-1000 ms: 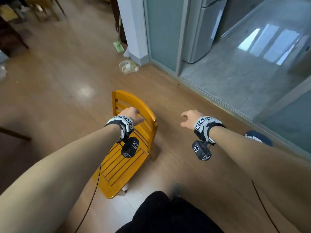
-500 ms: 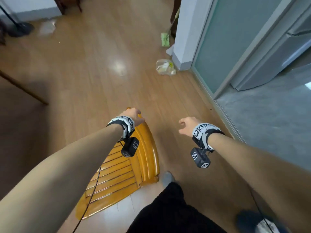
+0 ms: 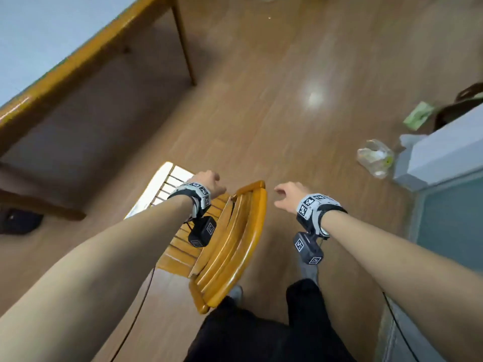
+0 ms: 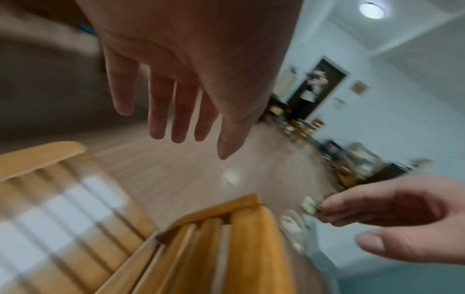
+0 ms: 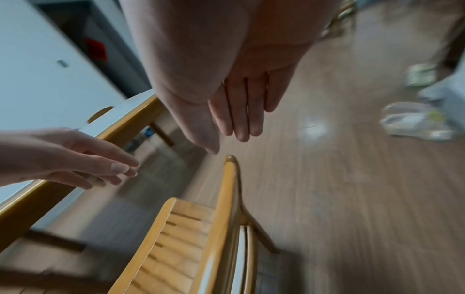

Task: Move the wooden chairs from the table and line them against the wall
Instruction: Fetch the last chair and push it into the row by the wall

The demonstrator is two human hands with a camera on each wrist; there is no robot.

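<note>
A yellow wooden slatted chair [image 3: 235,239] stands on the wood floor just in front of my legs, its curved backrest toward me. My left hand [image 3: 209,180] hovers over the seat beside the backrest's top end, fingers straight and touching nothing, as the left wrist view shows: left hand [image 4: 176,111] above the chair [image 4: 239,238]. My right hand [image 3: 287,194] hangs free to the right of the backrest, fingers relaxed and empty. In the right wrist view the right hand [image 5: 239,111] is above the backrest's tip [image 5: 230,159]. The wooden table [image 3: 65,66] stands at the upper left.
A crumpled clear plastic bag [image 3: 375,158] and a green packet [image 3: 418,116] lie on the floor by a white wall corner [image 3: 444,150]. A frosted glass panel [image 3: 449,220] runs along the right. A dark object [image 3: 18,223] sits under the table at left.
My left hand, which gripped the backrest's top, has let go and now hovers open. The chair has swung round close to my legs, and the table has come into view.
</note>
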